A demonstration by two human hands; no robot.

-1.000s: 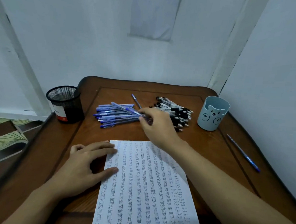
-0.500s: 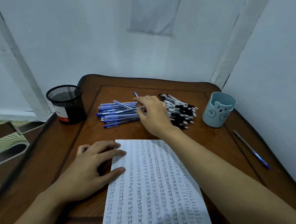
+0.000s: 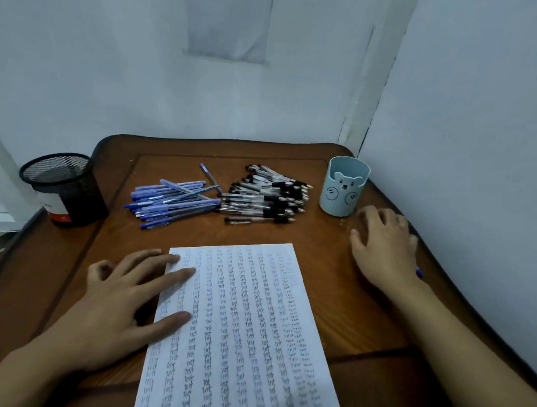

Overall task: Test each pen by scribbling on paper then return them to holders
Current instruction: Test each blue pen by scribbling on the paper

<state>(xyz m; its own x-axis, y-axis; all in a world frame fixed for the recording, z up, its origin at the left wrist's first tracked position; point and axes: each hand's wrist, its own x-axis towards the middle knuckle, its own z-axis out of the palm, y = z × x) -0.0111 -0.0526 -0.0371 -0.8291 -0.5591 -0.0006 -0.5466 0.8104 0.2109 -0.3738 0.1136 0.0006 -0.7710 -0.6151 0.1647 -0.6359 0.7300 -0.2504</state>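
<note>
Pressing paper: left grip — fingers straight, on its left edge.
Right grip: spread wide, palm down, beside the blue holder.
Loose pen: tip shows by that wrist — rest hidden.

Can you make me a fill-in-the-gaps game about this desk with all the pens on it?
1. The left hand rests flat on the edge of the ____.
2. The light blue cup has a ____ face on its front.
3. The blue pens lie in a pile to the ____ of the black pens.

Missing words: paper; bear; left.
</note>
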